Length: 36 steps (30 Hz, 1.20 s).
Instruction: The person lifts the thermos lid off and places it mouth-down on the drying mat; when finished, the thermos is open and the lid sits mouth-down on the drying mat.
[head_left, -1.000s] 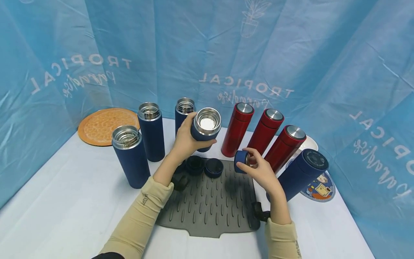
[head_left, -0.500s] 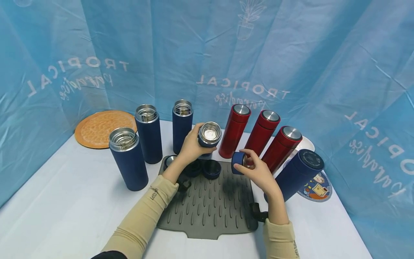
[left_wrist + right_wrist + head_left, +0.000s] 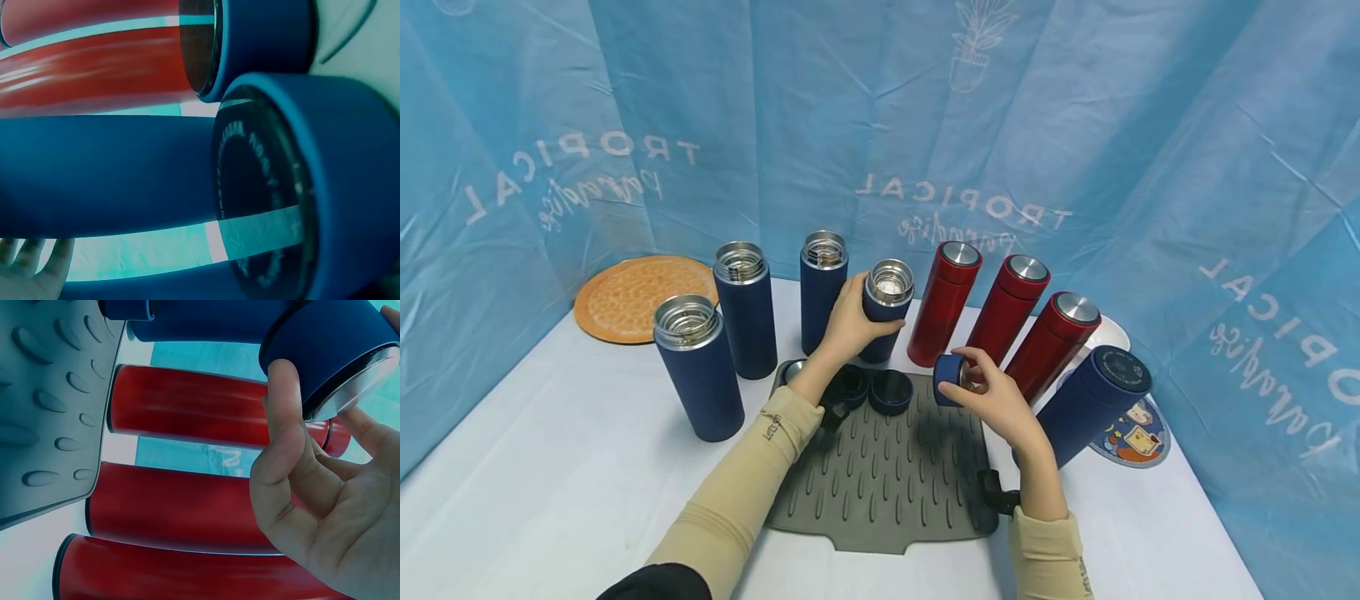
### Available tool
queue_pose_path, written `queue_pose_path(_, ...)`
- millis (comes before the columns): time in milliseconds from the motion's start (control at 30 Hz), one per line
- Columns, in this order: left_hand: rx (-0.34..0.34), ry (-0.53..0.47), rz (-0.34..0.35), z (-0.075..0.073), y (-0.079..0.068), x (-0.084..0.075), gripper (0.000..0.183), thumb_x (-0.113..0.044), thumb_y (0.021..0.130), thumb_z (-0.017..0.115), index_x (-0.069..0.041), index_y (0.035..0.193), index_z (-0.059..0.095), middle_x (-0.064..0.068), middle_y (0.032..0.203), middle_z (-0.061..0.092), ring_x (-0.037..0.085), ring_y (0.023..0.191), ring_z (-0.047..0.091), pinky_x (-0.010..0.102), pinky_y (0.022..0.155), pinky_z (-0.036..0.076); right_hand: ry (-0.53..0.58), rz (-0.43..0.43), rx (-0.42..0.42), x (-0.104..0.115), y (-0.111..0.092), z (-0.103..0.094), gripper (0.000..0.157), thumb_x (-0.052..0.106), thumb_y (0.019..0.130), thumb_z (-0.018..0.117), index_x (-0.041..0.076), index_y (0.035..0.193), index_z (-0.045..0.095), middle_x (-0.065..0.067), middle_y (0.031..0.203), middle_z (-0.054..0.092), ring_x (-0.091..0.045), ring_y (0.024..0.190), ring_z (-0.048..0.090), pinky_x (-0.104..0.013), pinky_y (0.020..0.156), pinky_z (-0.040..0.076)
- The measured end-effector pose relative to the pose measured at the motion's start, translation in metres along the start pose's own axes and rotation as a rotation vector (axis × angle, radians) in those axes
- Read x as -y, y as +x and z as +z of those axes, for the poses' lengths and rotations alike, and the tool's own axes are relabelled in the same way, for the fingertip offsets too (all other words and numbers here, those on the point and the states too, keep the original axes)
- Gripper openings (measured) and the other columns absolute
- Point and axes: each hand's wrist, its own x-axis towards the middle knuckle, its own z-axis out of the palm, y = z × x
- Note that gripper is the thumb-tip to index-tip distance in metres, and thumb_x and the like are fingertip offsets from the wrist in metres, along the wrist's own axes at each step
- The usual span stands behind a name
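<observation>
Blue curtain (image 3: 820,108): printed with white lettering; encloses the rear and both sides. Desk (image 3: 550,475): white surface, carries all items. Grey mat (image 3: 880,492): ribbed, lies flat at centre, with its tab facing the person. Orange round mat (image 3: 628,296): far left, against the curtain. Patterned round mat (image 3: 1141,442): far right, partly hidden behind a bottle.

Capped blue bottle (image 3: 1075,417): stands just beside the grey mat, on its right. Red bottles (image 3: 943,312): three units, capped, standing in a diagonal row behind the right half of the mat. Uncapped blue bottles (image 3: 748,325): three units, upright on the left and rear of the desk. Fourth uncapped bottle (image 3: 880,310): blue, upright just behind the mat's rear edge, between the nearest uncapped unit and the nearest red unit.

Left grip (image 3: 850,325): grasps the fourth uncapped bottle, thumb across the front, fingers around the far side. Right grip (image 3: 1002,400): pinches the blue lid (image 3: 950,380) between thumb and fingers, above the mat's rear right corner. The lid is turned on its side, metal inner face toward the palm. Remaining lids (image 3: 891,392): three units on the mat's rear edge; the leftmost is partly covered by the left forearm.
</observation>
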Motion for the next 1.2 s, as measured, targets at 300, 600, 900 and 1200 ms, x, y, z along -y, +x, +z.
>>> queue_pose_path(300, -0.028, -0.005, -0.091, 0.005, 0.018, 0.002, 0.091, -0.037, 0.078, 0.073, -0.007, 0.146, 0.018, 0.015, 0.145, 0.031, 0.031, 0.13, 0.035, 0.047, 0.103, 0.032, -0.032, 0.005, -0.012, -0.004, 0.003, 0.005, 0.062, 0.039, 0.08, 0.069, 0.019, 0.133, 0.041, -0.013, 0.113, 0.056, -0.026, 0.098, 0.056, -0.041, 0.08, 0.05)
queue_pose_path(600, -0.021, -0.01, -0.127, 0.005, 0.021, 0.003, 0.092, -0.038, 0.082, 0.068, -0.009, 0.147, 0.012, 0.015, 0.15, 0.022, 0.031, 0.135, 0.028, 0.047, 0.106, 0.028, -0.104, 0.022, -0.041, -0.01, 0.01, 0.013, 0.068, 0.04, 0.077, 0.072, 0.016, 0.133, 0.041, -0.012, 0.116, 0.055, -0.026, 0.099, 0.056, -0.041, 0.08, 0.05)
queue_pose_path(900, 0.058, -0.056, -0.092, -0.007, -0.017, 0.003, 0.095, -0.033, 0.082, 0.069, -0.018, 0.149, 0.003, 0.016, 0.148, 0.022, 0.033, 0.133, 0.03, 0.051, 0.103, 0.031, -0.243, 0.002, -0.052, -0.022, 0.019, 0.019, 0.071, 0.036, 0.074, 0.075, 0.012, 0.133, 0.043, -0.013, 0.125, 0.051, -0.029, 0.111, 0.052, -0.049, 0.088, 0.046)
queue_pose_path(1200, 0.263, 0.174, -0.015, -0.036, -0.057, 0.03, 0.069, -0.031, 0.083, 0.068, -0.009, 0.141, 0.036, 0.017, 0.136, 0.045, 0.035, 0.124, 0.043, 0.051, 0.098, 0.038, -0.391, 0.006, -0.043, -0.032, 0.025, 0.033, 0.069, 0.03, 0.069, 0.079, 0.019, 0.13, 0.049, -0.012, 0.121, 0.052, -0.028, 0.103, 0.053, -0.05, 0.083, 0.048)
